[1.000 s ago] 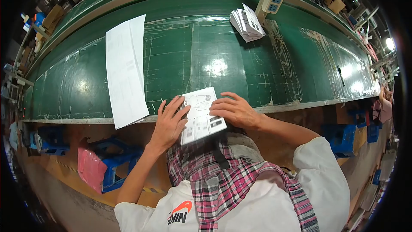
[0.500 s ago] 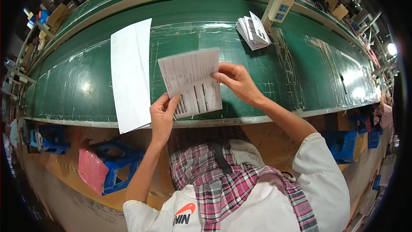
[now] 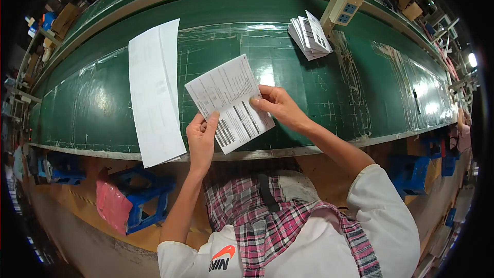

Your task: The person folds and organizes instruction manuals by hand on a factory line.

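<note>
A printed paper sheet [image 3: 229, 98], covered with small text and dark bars, is held tilted over the near part of the green table [image 3: 288, 77]. My left hand [image 3: 203, 133] pinches its lower left edge, thumb on top and fingers underneath. On the opposite edge my right hand [image 3: 278, 104] grips it the same way, with the fingers partly behind the paper. Left of my hands lie long white sheets [image 3: 154, 92], overlapping, their lower ends reaching past the table's front edge. Farther back on the right stands a small pile of folded printed papers [image 3: 310, 36].
Beside the folded papers rises a post with a power socket box [image 3: 346, 10]. A thin dark stick [image 3: 417, 101] lies on the right of the table. Blue stools [image 3: 146, 195] stand below the front edge, one with a pink cover [image 3: 113, 206].
The printed sheet has turned in my hands, its top edge now slanting, and both hands still hold it. The view has shifted slightly.
</note>
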The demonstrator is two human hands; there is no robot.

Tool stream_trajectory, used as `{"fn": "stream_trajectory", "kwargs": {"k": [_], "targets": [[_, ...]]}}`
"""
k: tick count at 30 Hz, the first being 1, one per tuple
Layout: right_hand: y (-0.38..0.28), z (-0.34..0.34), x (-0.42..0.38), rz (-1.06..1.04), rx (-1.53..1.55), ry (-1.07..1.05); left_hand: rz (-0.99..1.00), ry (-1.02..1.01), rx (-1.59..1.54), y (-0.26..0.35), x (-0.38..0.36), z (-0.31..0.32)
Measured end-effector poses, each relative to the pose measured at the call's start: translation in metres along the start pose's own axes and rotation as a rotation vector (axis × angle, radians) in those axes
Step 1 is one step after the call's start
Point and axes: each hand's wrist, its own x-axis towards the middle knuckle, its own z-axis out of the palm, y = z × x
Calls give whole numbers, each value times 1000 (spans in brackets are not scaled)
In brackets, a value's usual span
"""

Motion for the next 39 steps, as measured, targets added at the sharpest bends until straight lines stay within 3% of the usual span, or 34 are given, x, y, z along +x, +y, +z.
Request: {"fn": "stream_trajectory", "kwargs": {"k": [10,13,17,21,22,24,28,32,39], "targets": [[12,-7,7,-77,154,-14,-16,-151,-19,6,10,-10],[11,-11,8,-57,149,-35,-20,-343,22,1,15,-29],[1,-23,10,-40,85,-152,-158,-234,-75,23,23,-25],[-8,-31,21,-15,-72,-428,-252,-535,185,23,30,-7],[-7,-28,24,-52,-73,-421,-371,-573,157,22,26,-1],[-5,-21,29,-124,-74,-401,-422,-601,142,14,23,4],[-12,-21,20,-100,26,-99,-395,-408,-47,10,14,6],[-5,-14,3,-194,-10,77,-240,-207,-90,-2,3,9],[14,-12,-4,-408,-262,108,-208,-210,-83,-5,-14,20]]}}
